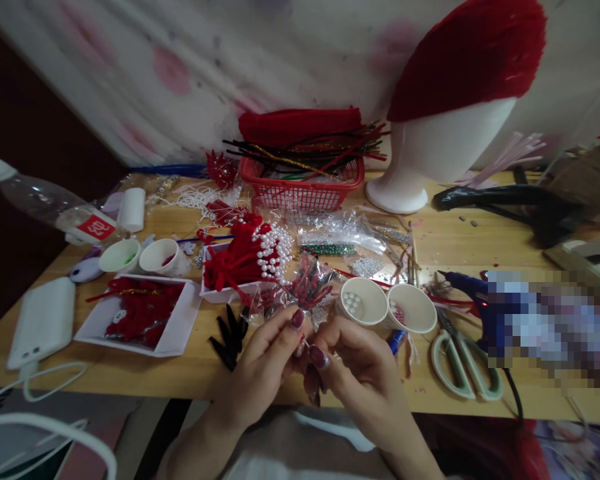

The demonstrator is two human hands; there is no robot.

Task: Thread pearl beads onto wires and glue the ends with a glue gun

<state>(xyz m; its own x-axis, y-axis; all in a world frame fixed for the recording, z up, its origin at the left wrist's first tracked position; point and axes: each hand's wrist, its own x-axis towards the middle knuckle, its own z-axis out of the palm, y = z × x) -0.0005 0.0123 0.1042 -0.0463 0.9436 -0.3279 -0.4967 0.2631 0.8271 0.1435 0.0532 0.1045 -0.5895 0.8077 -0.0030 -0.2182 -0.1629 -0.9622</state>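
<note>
From the head view, the left hand [275,357] and right hand [355,370] meet over the near edge of the tabletop [180,380], thumbs and fingers of both pinching a small piece [307,345] between them; mostly covered by fingers, it seems to be red and white, though I cannot tell its shape. Taking the hands as the clock's centre, a cup [379,303] of white beads stands near at 1 to 2 o'clock, and beside it, at 2, a second cup [425,313] holds pinkish ones. Scissors [473,367] lie at 3, a blue glue gun [467,285] just beyond them. At 12 is a red basket [300,193] heaped with stems; at 1, a white foam head [447,147] wears a red cap [473,63]. A red bunch [240,250] tipped with white pearls [275,250] lies at 11, black pieces [229,333] at 9, and a white box [183,320] of red pieces [145,310] between 9 and 10.
</note>
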